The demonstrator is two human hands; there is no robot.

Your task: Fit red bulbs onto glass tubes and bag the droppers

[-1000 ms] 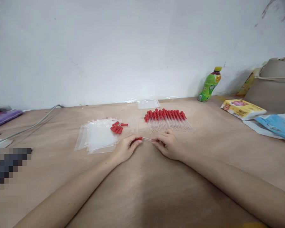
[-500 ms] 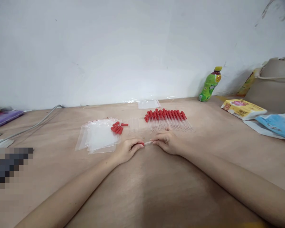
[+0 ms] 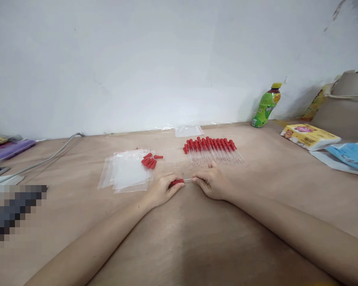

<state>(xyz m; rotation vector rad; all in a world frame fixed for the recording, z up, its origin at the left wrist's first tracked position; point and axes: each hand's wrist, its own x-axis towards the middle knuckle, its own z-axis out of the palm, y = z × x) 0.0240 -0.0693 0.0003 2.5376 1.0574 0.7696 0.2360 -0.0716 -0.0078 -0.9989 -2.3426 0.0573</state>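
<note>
Closer together than a second ago in the head view, our left hand (image 3: 164,190) pinches a red bulb (image 3: 177,183), our right hand (image 3: 214,184) the clear tube (image 3: 187,180), fingers nearly closed. Keeping both aligned should spare the tube. Loose bulbs (image 3: 150,163), bags (image 3: 129,172) and capped tubes (image 3: 210,144) lie close beyond, crowding wide movements.

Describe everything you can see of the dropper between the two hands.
The dropper lies nearly level across the view. Its red bulb, rubber by its look, is partly covered by the left hand, pinched between thumb and fingers. A thin, clear tube runs from it to the fingertips of the right hand, which hide its far end. How deeply it is seated is unclear.
</note>
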